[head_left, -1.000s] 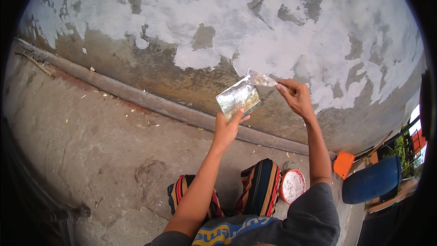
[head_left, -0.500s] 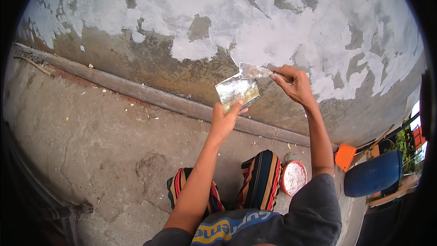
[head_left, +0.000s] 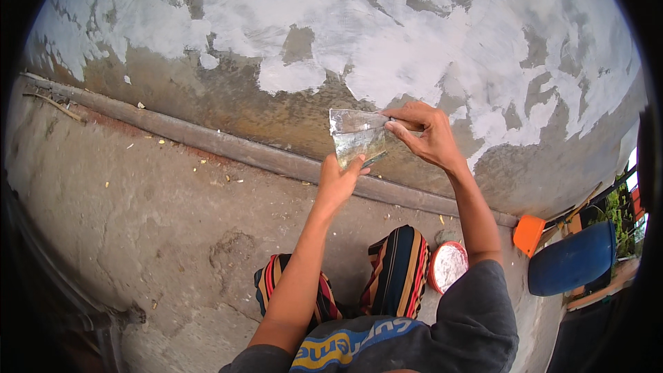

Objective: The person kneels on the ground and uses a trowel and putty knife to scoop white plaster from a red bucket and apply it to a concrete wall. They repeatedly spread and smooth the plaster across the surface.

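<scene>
Low in front of a grey wall (head_left: 228, 107) patchily covered with white putty (head_left: 407, 62), my left hand (head_left: 335, 183) grips a wide metal scraper (head_left: 359, 148) by its lower end. Smears of putty show on its shiny blade. My right hand (head_left: 429, 135) is closed around the handle of a putty knife (head_left: 351, 121). That knife's flat blade lies across the scraper's upper edge, apparently touching it. Fingers hide most of the knife's handle.
Beside my right knee stands a red-rimmed tub (head_left: 449, 267) of white putty. A concrete ledge (head_left: 207, 139) runs along the wall's foot. Farther right are an orange container (head_left: 528, 235) and a blue barrel (head_left: 573, 259). A stick (head_left: 52, 105) lies far left.
My right hand has moved left and slightly down, carrying the putty knife farther across the scraper's upper edge. The scraper in my left hand has turned a little more upright.
</scene>
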`<act>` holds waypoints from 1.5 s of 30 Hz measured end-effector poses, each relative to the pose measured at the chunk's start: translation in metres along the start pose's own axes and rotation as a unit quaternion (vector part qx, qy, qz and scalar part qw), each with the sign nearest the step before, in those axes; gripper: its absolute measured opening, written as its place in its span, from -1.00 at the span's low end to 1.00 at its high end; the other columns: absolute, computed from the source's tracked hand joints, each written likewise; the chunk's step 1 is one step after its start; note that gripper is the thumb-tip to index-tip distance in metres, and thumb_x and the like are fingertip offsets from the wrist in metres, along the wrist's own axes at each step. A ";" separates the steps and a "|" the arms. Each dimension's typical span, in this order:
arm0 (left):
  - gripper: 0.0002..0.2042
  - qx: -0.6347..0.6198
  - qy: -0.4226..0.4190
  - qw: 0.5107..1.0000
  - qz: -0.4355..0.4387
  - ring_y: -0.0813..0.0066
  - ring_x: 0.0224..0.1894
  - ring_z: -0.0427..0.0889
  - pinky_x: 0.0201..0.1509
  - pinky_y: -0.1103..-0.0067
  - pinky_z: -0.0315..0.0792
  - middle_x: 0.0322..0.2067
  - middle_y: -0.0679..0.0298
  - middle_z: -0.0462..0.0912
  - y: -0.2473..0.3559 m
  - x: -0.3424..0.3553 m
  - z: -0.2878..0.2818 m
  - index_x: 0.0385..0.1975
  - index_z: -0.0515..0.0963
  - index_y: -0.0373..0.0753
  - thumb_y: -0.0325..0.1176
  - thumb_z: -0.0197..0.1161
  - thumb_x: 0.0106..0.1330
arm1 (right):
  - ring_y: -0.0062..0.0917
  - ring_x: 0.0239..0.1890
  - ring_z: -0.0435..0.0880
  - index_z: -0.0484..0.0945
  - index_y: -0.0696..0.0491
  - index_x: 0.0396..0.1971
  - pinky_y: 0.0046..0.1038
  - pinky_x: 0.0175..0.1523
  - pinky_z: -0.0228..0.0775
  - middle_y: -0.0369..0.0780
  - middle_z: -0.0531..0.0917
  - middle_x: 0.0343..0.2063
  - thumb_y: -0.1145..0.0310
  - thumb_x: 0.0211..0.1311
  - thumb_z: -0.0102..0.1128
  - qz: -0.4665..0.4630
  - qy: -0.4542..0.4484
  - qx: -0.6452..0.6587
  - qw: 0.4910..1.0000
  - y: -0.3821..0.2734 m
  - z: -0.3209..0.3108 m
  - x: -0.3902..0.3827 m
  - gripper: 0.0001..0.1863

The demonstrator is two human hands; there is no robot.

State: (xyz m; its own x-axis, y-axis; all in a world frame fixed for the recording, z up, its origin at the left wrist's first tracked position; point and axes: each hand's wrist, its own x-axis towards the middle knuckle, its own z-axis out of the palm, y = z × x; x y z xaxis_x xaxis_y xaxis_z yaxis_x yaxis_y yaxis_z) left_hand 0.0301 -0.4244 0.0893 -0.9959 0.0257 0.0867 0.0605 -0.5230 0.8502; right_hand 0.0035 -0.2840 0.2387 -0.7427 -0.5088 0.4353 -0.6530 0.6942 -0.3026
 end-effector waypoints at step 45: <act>-0.48 0.000 0.083 0.996 0.006 0.31 0.24 0.31 0.27 0.50 0.25 0.15 0.10 0.31 0.001 -0.003 0.008 0.16 0.37 -0.47 -0.49 0.28 0.18 | -0.71 -0.47 0.47 0.34 0.08 0.17 -0.65 -0.43 0.32 -0.30 0.57 -0.33 0.21 0.37 0.01 0.221 0.053 0.462 0.858 0.054 0.001 -0.001 -0.55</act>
State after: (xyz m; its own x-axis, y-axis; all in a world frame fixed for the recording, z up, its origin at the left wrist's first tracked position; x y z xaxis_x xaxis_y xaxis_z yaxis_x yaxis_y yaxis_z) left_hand 0.0336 -0.4178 0.0941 -0.9924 -0.1225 0.0089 0.0721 -0.5222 0.8498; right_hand -0.0315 -0.2465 0.2211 -0.9621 -0.2174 0.1646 -0.1864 0.0838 -0.9789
